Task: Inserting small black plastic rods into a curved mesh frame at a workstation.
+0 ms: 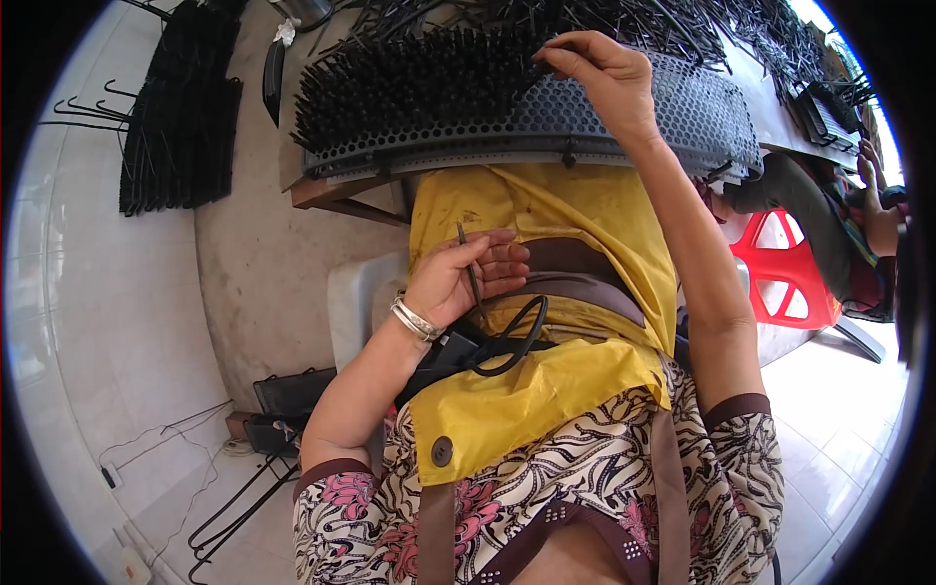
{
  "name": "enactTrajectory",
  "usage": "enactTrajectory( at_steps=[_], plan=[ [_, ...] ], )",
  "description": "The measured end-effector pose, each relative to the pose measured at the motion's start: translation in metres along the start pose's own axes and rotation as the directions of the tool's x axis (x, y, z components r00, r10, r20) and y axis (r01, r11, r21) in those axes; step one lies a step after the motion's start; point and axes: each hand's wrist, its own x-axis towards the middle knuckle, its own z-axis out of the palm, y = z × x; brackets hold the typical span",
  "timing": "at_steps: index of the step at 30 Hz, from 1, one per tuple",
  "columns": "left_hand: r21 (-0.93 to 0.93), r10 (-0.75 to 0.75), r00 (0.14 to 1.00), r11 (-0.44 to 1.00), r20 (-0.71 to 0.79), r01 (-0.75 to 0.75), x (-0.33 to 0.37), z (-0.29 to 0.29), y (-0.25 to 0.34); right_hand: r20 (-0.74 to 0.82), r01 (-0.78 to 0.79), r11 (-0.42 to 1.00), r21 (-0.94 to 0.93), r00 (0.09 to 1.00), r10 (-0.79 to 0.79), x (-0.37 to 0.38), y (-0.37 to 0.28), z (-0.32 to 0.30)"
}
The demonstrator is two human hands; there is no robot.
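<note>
Palm upward over my lap, my left hand [466, 273] has a thin dark pointed rod [474, 278] held between thumb and palm, its fingers loosely curled. Reaching farther forward, my right hand [606, 76] pinches a thin black piece [539, 70] between thumb and fingertips. That piece overlaps the dark ones behind it, so its full shape is hidden. Below the pinch is a curved grey perforated plate [673, 112] with round holes. Thin black sticks [409, 88] stand upright and close together in its left and middle part; the holes at the right show bare.
Loose black sticks [643, 29] lie heaped behind the plate. Black bristly racks with hooks [180, 127] hang at the left wall. A yellow apron [546, 380] covers my lap. At the right stands a red plastic stool [785, 273] beside another person's leg [814, 214] and hand [882, 224].
</note>
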Motion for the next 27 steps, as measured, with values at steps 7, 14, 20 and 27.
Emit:
enactTrajectory(
  at_steps=[7,14,20,27],
  plan=[
    [0.008,-0.01,1.0,1.0,-0.012,0.01,0.0,0.0,0.0,0.162,0.086,0.903,-0.421,0.987,-0.018,0.018,-0.028,0.007],
    [0.021,-0.02,1.0,1.0,-0.005,0.02,0.002,0.002,0.001,0.229,0.551,0.822,0.144,0.789,-0.57,0.035,-0.009,0.006],
    [0.02,-0.023,1.0,1.0,-0.003,0.023,0.001,0.0,0.001,0.395,0.345,0.72,-0.602,0.913,-0.107,0.018,-0.014,0.02],
    [0.019,-0.023,0.999,1.0,0.044,0.022,0.001,0.002,0.0,0.293,0.344,0.635,-0.692,0.937,-0.188,0.004,-0.01,0.02]
  ],
)
